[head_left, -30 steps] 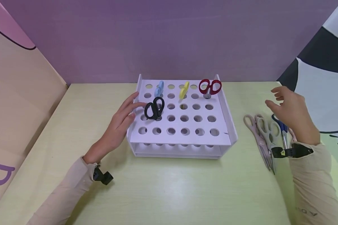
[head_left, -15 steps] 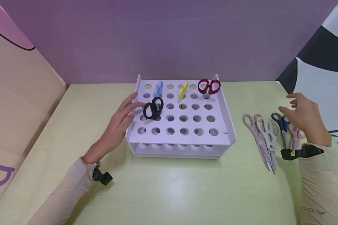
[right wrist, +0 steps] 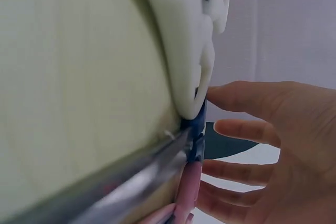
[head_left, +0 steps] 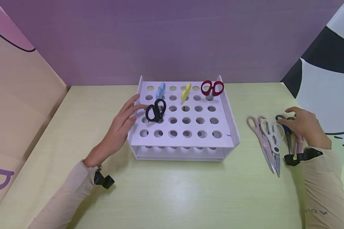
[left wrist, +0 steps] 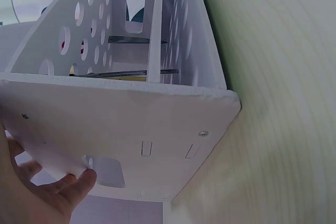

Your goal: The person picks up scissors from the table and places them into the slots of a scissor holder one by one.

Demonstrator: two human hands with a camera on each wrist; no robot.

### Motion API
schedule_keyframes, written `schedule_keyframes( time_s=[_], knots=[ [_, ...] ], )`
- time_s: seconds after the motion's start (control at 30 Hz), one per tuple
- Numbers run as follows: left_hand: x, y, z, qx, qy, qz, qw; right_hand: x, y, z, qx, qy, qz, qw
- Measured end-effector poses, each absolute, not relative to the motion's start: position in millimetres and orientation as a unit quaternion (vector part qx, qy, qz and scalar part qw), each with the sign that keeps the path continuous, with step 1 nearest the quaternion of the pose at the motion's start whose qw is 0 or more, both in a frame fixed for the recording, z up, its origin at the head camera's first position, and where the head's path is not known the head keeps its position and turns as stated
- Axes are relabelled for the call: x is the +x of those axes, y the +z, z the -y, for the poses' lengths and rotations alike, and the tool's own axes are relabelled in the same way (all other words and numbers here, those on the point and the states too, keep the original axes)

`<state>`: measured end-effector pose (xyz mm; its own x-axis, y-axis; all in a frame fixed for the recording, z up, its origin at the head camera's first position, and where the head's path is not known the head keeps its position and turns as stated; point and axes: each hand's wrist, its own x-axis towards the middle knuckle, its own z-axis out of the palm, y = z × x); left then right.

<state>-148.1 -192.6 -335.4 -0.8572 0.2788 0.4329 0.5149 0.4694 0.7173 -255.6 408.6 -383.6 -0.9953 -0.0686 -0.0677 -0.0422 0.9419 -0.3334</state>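
My left hand point(head_left: 114, 133) rests against the left side of a white tiered rack point(head_left: 180, 142) pierced with rows of round holes, its fingers straight along the side panel. Close to its index fingertip stand black-handled scissors point(head_left: 157, 114) in one hole. Over at the right, my right hand point(head_left: 308, 125) is at the handles of dark blue scissors point(head_left: 288, 135), partly covering them. In the right wrist view its thumb and fingers are spread right beside the blue handle point(right wrist: 196, 127). Small pink scissors point(head_left: 299, 144) lie partly under the wrist, and white scissors point(head_left: 275, 136) lie to the left.
Large pale pink scissors point(head_left: 261, 136) lie alongside the white pair. Light blue point(head_left: 160, 91), yellow point(head_left: 185, 92) and red scissors point(head_left: 212, 90) stand in the rack's back holes. A purple partition point(head_left: 177, 41) rises behind the pale wooden table point(head_left: 172, 190).
The right hand moved outward to the right, then came down and back onto the dark blue scissors' handles. My left hand has stayed at the rack's side.
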Motion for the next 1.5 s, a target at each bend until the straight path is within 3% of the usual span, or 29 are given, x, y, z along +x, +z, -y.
schedule_keyframes(
  time_s=[0.33, 0.73, 0.97, 1.2, 1.5],
  knots=[
    [-150, -335, 190, -0.24, -0.465, 0.843, 0.126, -246, -383, -407, -0.024, -0.181, -0.983, 0.028],
    [-150, -339, 194, -0.244, -0.47, 0.838, 0.136, -246, -371, -407, -0.025, -0.172, -0.982, 0.079],
    [-147, -335, 196, -0.248, -0.46, 0.842, 0.138, -247, -369, -401, -0.04, -0.157, -0.985, 0.059],
    [-148, -334, 194, -0.248, -0.458, 0.843, 0.134, -247, -362, -396, -0.046, -0.161, -0.983, 0.074],
    [-149, -337, 194, -0.249, -0.465, 0.839, 0.137, -243, -344, -386, -0.056, -0.174, -0.983, 0.021]
  ],
)
